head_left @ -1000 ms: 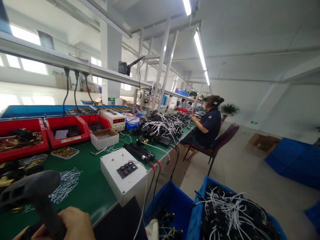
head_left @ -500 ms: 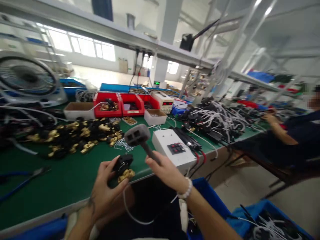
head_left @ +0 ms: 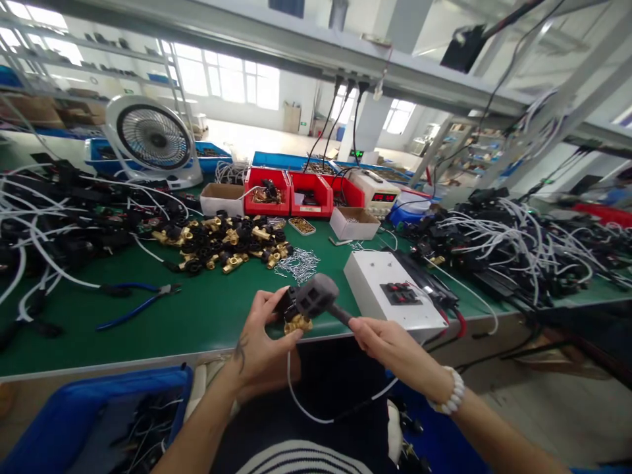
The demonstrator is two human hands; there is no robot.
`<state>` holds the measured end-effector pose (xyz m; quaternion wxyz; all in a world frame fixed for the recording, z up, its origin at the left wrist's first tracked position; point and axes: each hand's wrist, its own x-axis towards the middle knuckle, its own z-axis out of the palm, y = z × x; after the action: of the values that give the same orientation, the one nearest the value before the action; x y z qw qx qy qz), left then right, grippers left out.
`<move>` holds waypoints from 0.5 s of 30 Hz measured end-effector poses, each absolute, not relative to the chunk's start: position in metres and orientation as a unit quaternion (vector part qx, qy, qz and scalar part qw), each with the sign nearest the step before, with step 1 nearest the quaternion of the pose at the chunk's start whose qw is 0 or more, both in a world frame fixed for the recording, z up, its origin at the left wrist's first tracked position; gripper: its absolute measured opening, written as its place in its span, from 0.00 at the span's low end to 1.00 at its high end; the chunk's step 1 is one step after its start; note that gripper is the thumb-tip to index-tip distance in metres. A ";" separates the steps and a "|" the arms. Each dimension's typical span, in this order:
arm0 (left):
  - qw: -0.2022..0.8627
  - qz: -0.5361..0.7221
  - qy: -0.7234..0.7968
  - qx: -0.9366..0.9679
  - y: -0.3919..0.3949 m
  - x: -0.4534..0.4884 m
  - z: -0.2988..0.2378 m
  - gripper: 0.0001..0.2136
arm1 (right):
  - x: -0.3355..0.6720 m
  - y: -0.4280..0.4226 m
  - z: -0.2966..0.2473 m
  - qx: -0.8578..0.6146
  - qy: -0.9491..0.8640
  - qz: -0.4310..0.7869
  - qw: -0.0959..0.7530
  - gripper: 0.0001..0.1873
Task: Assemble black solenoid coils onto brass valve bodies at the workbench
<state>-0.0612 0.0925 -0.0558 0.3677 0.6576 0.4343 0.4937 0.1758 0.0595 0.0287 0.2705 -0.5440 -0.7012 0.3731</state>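
Note:
My left hand grips a brass valve with a black housing on top, just over the bench's front edge. A white cable hangs from this part and loops across my lap. My right hand, with a white beaded bracelet on its wrist, is wrapped around the handle of a dark grey mallet. The mallet's head is at the black housing and covers part of it; whether they touch I cannot tell.
Brass and black valve parts are heaped behind my hands, beside small metal pins. Blue-handled pliers lie left. A white switch box stands right, near piled cabled parts. Red bins and a fan stand behind.
The mallet head has come down from above and right of the valve to its black housing. My view has swung left, and the co-worker at right is mostly out of frame.

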 end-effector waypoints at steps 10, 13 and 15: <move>0.376 0.498 0.431 0.652 0.092 -0.059 -0.055 0.30 | 0.176 0.063 0.032 -0.567 -0.701 0.354 0.246 0.37; 0.377 0.493 0.430 0.656 0.093 -0.058 -0.052 0.30 | 0.178 0.063 0.037 -0.568 -0.686 0.338 0.304 0.36; 0.374 0.489 0.430 0.660 0.094 -0.057 -0.050 0.30 | 0.178 0.062 0.039 -0.566 -0.646 0.334 0.389 0.36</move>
<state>-0.0574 0.0941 -0.0501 0.3742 0.6598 0.4303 0.4894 0.1783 0.0622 0.0387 0.3887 -0.5663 -0.6456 0.3338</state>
